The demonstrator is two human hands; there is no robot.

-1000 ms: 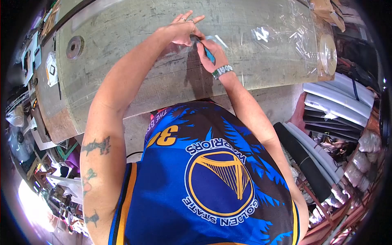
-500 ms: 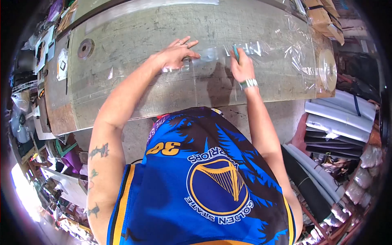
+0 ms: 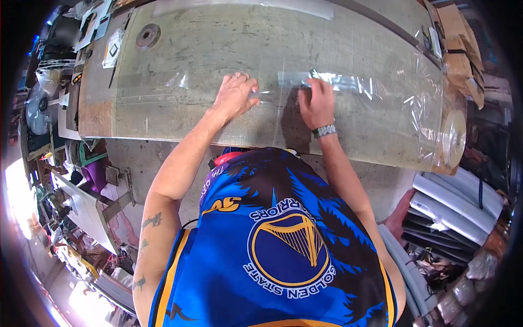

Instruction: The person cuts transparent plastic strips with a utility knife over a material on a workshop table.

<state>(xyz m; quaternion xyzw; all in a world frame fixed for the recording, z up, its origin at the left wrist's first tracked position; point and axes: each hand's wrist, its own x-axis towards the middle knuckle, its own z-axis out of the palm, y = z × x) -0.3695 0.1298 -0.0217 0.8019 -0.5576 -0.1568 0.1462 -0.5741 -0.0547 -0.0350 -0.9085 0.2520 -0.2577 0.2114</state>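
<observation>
My left hand (image 3: 236,97) hovers over the table, fingers curled and thumb bent towards them, at a bit of clear plastic film (image 3: 262,92). My right hand (image 3: 317,104) is closed around what looks like a small cutter knife (image 3: 313,72); only its dark tip shows beyond the fingers, the rest being hidden. Beneath and beside those fingers, a shiny clear plastic strip (image 3: 348,83) lies flat on the worn table (image 3: 190,54). A gap separates the strip's left end from my left hand.
A round metal disc (image 3: 148,36) rests at the table's back left, near a small plastic packet (image 3: 113,49). On the right edge sits a roll of clear tape (image 3: 454,137), below cardboard pieces (image 3: 463,54). Rolled sheets (image 3: 452,201) are stacked beyond the right side.
My left hand has gone from spread fingers pressing the plastic to curled fingers nearer me. My right hand has turned, hiding most of the teal tool. The view has shifted.
</observation>
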